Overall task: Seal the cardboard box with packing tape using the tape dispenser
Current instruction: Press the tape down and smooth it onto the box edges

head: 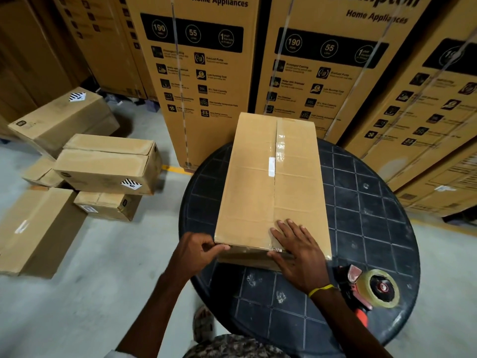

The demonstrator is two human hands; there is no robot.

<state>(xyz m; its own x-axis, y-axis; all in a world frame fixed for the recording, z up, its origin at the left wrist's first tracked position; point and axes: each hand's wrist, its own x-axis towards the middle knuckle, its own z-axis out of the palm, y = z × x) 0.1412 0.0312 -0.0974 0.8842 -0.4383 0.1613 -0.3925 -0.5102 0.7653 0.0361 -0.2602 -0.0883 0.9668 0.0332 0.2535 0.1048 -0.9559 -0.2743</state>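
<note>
Cardboard box [253, 192], long and plain brown, lies flat on a dark round table [366, 202], one short end toward us. Clear packing tape [280, 146] shines along the far part of its top seam, and a strip seems to wrap over the near edge. On the near end of the box our right hand [296, 251] lies flat, fingers straight, pressing the top, thumb over the edge. At the box's near left corner our left hand [196, 251] curls its fingers and pinches the edge. A tape dispenser [371, 288] with an orange handle lies just right of the box's near end, held by neither hand. We judge the box stiff at edges and corners and softer along the flaps by the seam; its weight cannot be told. It is best steadied by its corners or long sides, off the slick tape. Tall appliance cartons [206, 73] stand behind the box
</note>
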